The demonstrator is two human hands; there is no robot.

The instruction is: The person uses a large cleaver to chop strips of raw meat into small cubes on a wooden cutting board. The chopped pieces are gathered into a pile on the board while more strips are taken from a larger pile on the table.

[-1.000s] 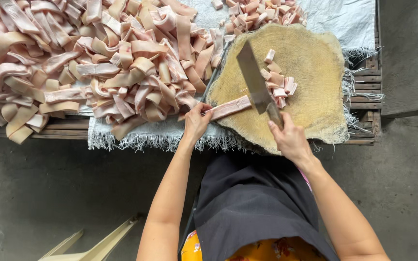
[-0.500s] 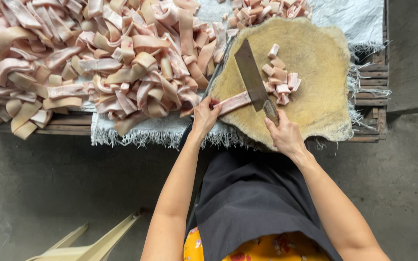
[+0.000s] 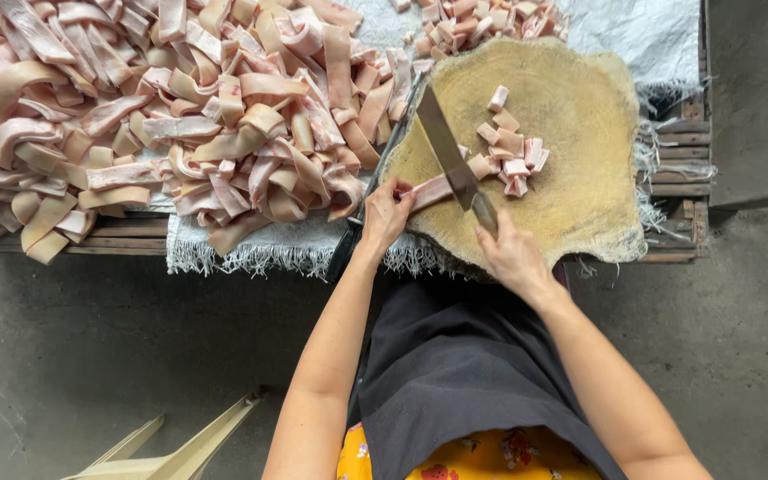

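A round, worn wooden chopping block (image 3: 580,169) lies in front of me. On it my left hand (image 3: 386,213) pins down a pale pink strip of meat (image 3: 433,189). My right hand (image 3: 510,253) grips the handle of a cleaver (image 3: 444,147), whose blade slants across the strip's right end. Several small cut cubes (image 3: 510,156) lie just right of the blade.
A big heap of long pink and cream meat strips (image 3: 162,116) covers a white woven sack (image 3: 642,36) to the left of the block. More cut cubes (image 3: 482,22) are piled at the far edge. A wooden pallet (image 3: 682,169) lies underneath, on grey concrete floor (image 3: 91,356).
The cleaver has kept chopping at the strip's right end, and my left hand has stayed on the strip. The view has shifted slightly.
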